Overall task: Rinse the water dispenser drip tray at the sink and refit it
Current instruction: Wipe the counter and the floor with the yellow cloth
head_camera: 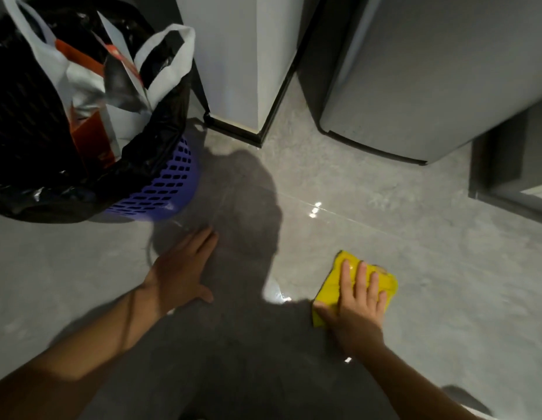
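The drip tray cannot be located from this view. Closest to the work, a yellow cloth (333, 286), which seems to be folded though the blur makes that uncertain, is pressed onto the grey tiled floor (430, 268) by the right hand (359, 304). Its fingers (361, 274) are laid straight and slightly spread across the top of the cloth, nothing is clenched, and the thumb is set against the cloth's near left edge. Just left of that thumb a bright wet patch (276, 294) is seen on the tiles, and small glints are caught beyond the fingertips. The left hand (179, 274) is placed flat on the floor, well apart from the cloth, with fingers extended together and thumb spread; nothing is held by it. Beyond and to the left of its fingertips a purple perforated basket (169, 183) is stood, lined with a black bag (30, 116) and filled with white carrier bags (160, 53). Straight ahead of those fingertips a white upright unit (251, 56) with a black base strip is set on the floor, and just beside it, ahead of the right fingers, a grey appliance (430, 71) is stood. A dark frame (500, 165) is seen far to the right of the right fingers.
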A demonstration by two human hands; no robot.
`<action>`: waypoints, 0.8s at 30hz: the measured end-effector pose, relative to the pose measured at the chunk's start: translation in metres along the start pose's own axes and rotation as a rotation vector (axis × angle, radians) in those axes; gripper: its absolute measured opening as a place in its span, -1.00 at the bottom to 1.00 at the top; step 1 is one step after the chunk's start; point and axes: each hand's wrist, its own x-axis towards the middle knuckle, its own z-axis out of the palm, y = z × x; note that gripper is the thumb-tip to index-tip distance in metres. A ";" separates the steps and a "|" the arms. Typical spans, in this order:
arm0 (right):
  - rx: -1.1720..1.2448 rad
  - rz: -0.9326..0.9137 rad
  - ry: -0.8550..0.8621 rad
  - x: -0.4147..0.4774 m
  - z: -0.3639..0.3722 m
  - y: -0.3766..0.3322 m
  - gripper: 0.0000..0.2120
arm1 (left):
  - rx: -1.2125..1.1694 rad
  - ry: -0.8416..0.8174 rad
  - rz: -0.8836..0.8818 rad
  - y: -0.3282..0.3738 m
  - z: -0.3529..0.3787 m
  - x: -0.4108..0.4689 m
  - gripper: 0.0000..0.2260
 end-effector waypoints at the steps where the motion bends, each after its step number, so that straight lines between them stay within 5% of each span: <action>1: 0.043 0.094 -0.011 0.012 -0.007 0.007 0.07 | 0.001 0.005 -0.002 0.001 0.000 -0.001 0.24; 5: 0.086 0.225 -0.007 0.090 -0.046 0.028 0.13 | -0.013 0.014 -0.010 0.002 0.001 -0.003 0.23; 12: -0.181 -0.236 -0.114 0.180 -0.075 -0.040 0.00 | -0.025 -0.006 -0.004 0.004 -0.001 -0.003 0.23; 19: -0.330 -0.629 -0.030 0.054 0.000 -0.083 -0.12 | -0.010 -0.031 -0.016 0.004 -0.002 0.001 0.27; 24: -0.169 -0.371 0.078 -0.010 0.020 -0.013 -0.16 | -0.002 -0.023 -0.026 0.006 0.000 0.000 0.27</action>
